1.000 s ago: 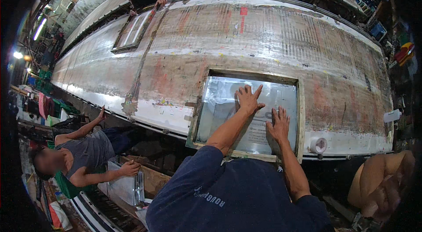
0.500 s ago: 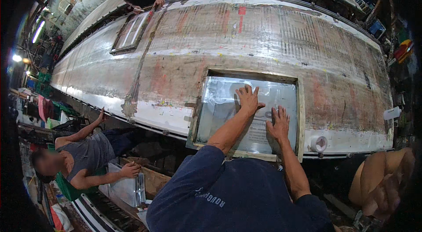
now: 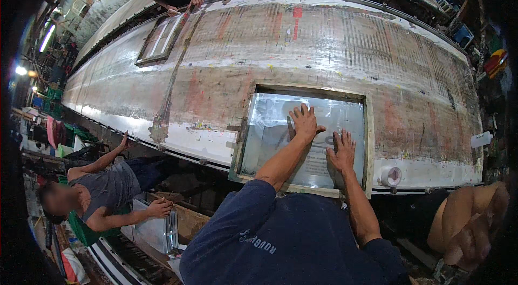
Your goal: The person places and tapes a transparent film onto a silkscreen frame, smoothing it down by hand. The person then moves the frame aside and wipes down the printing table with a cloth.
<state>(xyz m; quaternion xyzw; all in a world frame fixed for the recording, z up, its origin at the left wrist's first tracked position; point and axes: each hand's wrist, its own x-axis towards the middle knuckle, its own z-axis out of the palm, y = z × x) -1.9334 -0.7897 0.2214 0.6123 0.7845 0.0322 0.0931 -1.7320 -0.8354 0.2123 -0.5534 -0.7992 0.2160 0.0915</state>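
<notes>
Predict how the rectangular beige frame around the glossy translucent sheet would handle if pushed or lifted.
The rectangular beige frame is probably stiff, judging by its thick edges. It seems unlikely to tip, lying flat and wide. The glossy translucent sheet might feel slippery, given its bright reflections.

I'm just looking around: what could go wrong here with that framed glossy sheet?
The left hand and right hand rest spread on the glossy sheet, so uneven pressure might crease or shift it.
The frame reaches the near edge of the long table, so a bump could knock it askew.
</notes>
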